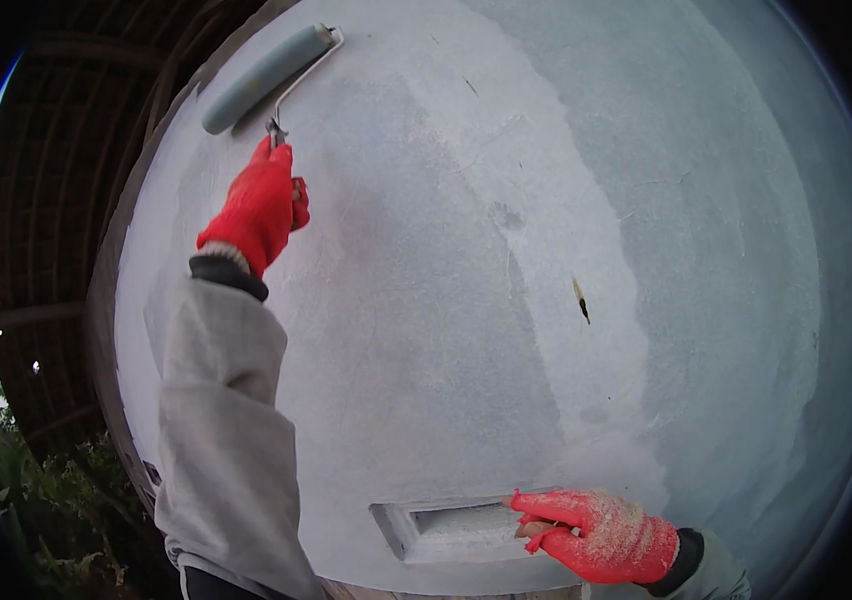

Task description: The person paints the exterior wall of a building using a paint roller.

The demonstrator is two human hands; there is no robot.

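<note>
our left hand grips the roller, likely rolling the wall; the next stroke calls for even pressure.

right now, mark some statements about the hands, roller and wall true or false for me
1. The left hand holds the paint roller. True.
2. The right hand is higher in the view than the left hand. False: it is lower.
3. The right hand wears a red glove with pale specks on it. True.
4. The recess in the wall is round. False: it is rectangular.
5. Green plants show at the lower left. True.
</note>
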